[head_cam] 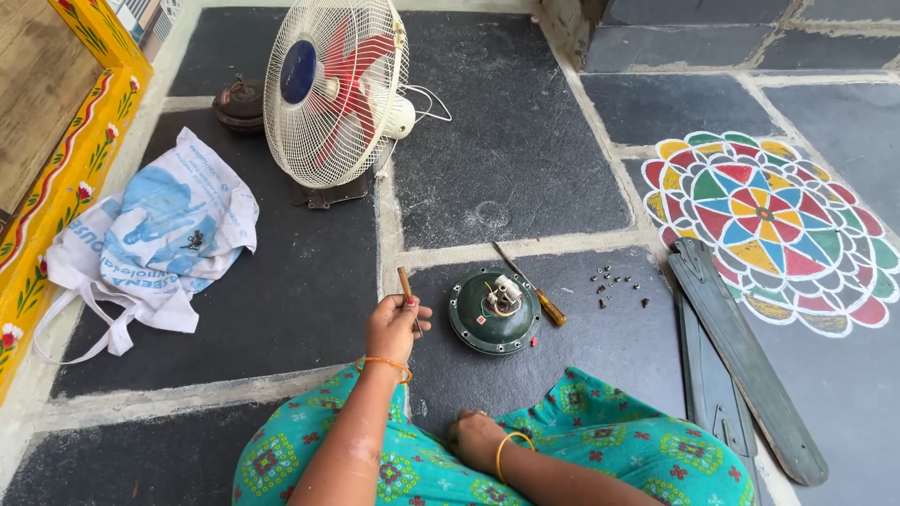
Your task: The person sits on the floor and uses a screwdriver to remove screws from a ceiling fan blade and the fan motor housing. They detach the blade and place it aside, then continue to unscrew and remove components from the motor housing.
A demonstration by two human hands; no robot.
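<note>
On the dark stone floor (pixel 281 300), seen from above a seated person's lap:

Left hand (pixel 396 326): raised near 6 o'clock from the frame's middle, fingers clenched around a thin wooden-handled tool (pixel 406 286) whose handle sticks up at 12 o'clock from the fist; an orange bangle sits on the wrist.

Right hand (pixel 475 439): low at 6 o'clock, resting on the green patterned cloth (pixel 600 436) over the lap; fingers curled under, and I cannot tell whether it grips anything.

Motor housing (pixel 494 311): round, dark green, wiring exposed on top, lying at 3 o'clock from the left hand, apart from it.

Screwdriver (pixel 531 284): orange handle, just beside the housing's 2 o'clock edge, possibly touching.

Screws (pixel 619 286): scattered at 3 o'clock of the housing.

Fan blades (pixel 741 361): grey, stacked at 4 o'clock.

Table fan (pixel 333 89): standing at 11 o'clock.

Cloth bag (pixel 155 234): white and blue, at 9 o'clock.
</note>
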